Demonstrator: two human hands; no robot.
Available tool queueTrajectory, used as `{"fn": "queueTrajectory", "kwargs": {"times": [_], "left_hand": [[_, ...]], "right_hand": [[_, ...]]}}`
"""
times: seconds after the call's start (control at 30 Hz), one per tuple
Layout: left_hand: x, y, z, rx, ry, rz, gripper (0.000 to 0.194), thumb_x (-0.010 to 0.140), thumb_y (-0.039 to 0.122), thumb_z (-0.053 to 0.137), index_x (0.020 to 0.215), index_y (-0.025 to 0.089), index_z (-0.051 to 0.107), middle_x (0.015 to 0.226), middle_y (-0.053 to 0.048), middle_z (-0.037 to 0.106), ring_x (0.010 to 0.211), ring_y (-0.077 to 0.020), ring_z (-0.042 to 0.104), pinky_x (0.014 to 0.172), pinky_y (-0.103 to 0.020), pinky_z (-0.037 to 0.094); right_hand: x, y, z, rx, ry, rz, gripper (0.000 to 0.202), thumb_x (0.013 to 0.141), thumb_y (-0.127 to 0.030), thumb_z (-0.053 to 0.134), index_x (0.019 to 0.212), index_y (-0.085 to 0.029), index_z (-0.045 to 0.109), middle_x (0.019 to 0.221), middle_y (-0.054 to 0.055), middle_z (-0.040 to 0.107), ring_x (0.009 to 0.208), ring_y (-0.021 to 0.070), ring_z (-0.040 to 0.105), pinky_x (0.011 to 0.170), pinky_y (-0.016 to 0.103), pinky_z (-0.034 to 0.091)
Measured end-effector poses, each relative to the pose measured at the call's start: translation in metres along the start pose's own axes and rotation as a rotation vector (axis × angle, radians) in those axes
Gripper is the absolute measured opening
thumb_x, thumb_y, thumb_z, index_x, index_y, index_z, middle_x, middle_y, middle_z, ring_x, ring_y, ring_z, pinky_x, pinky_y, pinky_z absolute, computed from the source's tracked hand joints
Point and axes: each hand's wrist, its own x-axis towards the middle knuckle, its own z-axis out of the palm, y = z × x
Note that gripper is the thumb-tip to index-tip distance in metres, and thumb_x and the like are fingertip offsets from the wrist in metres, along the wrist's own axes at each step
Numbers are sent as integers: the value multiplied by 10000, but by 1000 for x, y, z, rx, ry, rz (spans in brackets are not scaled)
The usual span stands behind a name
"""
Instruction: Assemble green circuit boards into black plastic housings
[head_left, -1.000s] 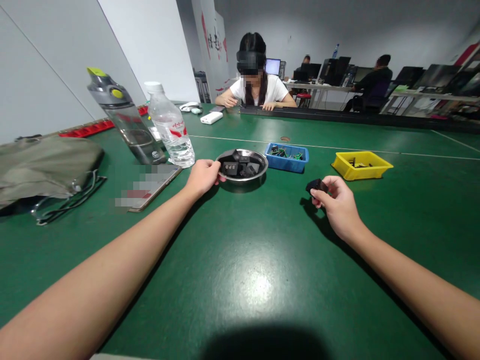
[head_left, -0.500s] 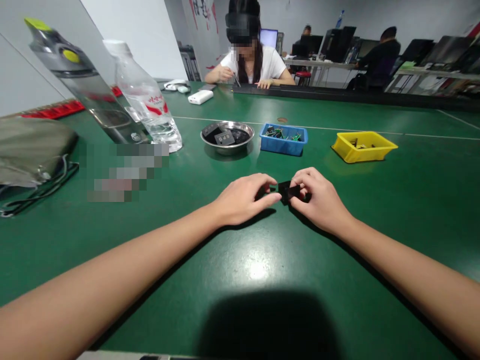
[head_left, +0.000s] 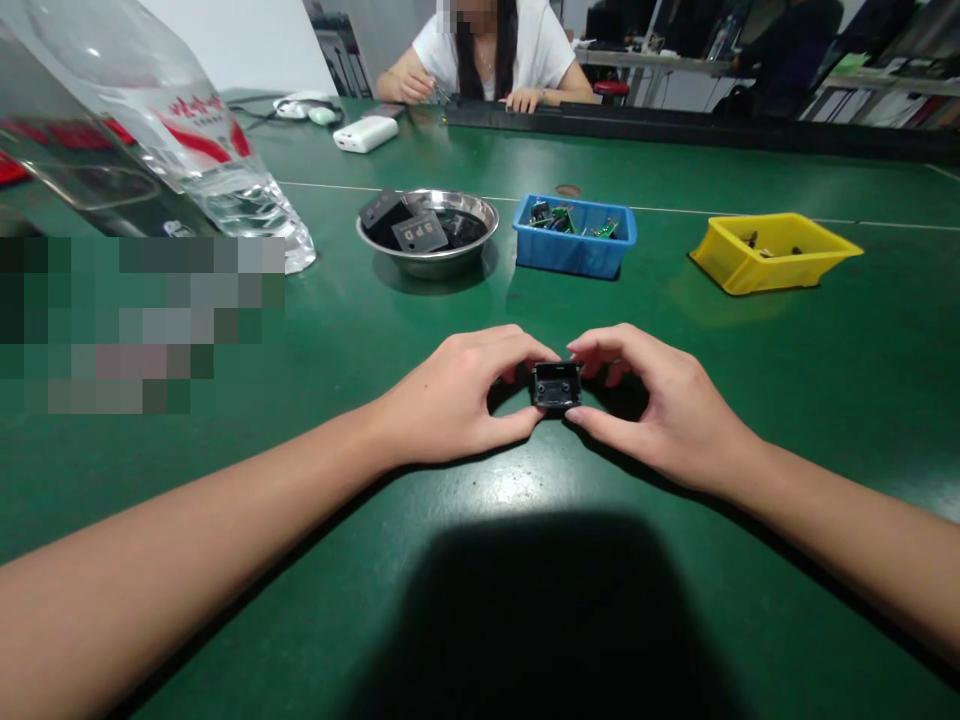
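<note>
A small black open box-shaped part [head_left: 557, 386] rests on the green table [head_left: 480, 600], its hollow side facing me. My left hand [head_left: 480, 390] grips its left edge between thumb and fingers. At its right edge, my right hand [head_left: 652, 405] has its thumb and index fingertips on or very near the corners. Behind the hands stand a metal bowl [head_left: 427, 266] with black pieces and a plate marked SPD, a blue bin [head_left: 568, 252] with green circuit boards, and a yellow bin [head_left: 776, 270] with a few small parts.
A water bottle [head_left: 202, 140] and a grey bottle [head_left: 82, 170] stand at the left. Farther back are a white power bank [head_left: 366, 134] and a long black bar [head_left: 675, 130]. A person [head_left: 487, 50] sits across the table.
The view has moved closer and lower. The black part has turned so its hollow inside shows, and my right hand's fingers have spread wider around it.
</note>
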Motion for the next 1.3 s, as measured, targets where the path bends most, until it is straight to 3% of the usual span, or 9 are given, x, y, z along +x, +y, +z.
{"fn": "queueTrajectory", "kwargs": {"times": [0.23, 1.3], "left_hand": [[0, 0, 0, 1, -5, 5, 316, 857, 261, 709, 1168, 203, 709, 1008, -24, 750, 835, -157, 677, 768, -254, 516], [-1, -1, 1, 9, -1, 79, 292, 858, 259, 687, 1135, 164, 690, 946, -26, 720, 779, -135, 653, 738, -235, 492]], "right_hand": [[1, -2, -2, 2, -4, 31, 274, 823, -218, 769, 1086, -224, 695, 957, 35, 718, 812, 187, 642, 701, 303, 518], [1, -1, -2, 85, -30, 13, 287, 804, -219, 769, 1071, -219, 661, 839, -7, 669, 663, 134, 593, 621, 275, 475]]}}
